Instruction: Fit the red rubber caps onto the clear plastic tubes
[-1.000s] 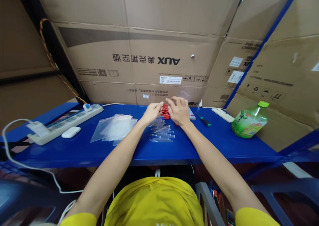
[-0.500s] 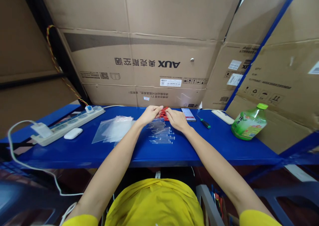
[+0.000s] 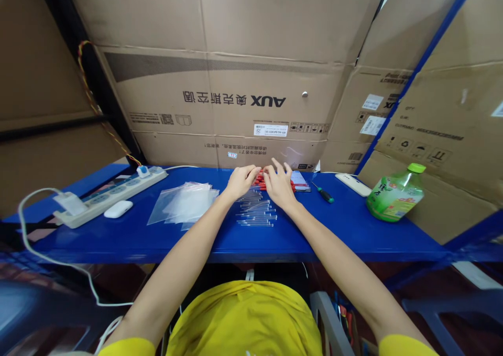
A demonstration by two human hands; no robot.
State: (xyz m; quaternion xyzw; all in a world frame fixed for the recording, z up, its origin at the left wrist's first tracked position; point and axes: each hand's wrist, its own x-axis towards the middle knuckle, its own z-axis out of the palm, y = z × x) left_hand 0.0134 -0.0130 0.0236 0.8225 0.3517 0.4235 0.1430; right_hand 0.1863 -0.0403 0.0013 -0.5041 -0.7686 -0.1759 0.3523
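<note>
A row of several clear thin tubes (image 3: 257,214) lies on the blue shelf top (image 3: 220,241), with a small heap of red pieces (image 3: 259,178) just behind it. My left hand (image 3: 240,181) and my right hand (image 3: 279,184) meet over the red pieces, fingers curled down onto them. What lies between the fingertips is hidden, so I cannot tell whether either hand grips a piece. My right hand's fingers are spread a little above the heap.
Clear plastic bags (image 3: 184,203) lie left of the tubes. A white power strip (image 3: 106,196) and a white earbud case (image 3: 118,208) sit further left. A phone (image 3: 301,180), a green-handled screwdriver (image 3: 324,193), a white remote (image 3: 352,184) and a green bottle (image 3: 395,193) lie on the right. Cardboard boxes (image 3: 236,99) stand behind.
My right hand has shifted slightly and spread its fingers over the red pieces, now covering part of the phone. My left hand stays at the heap.
</note>
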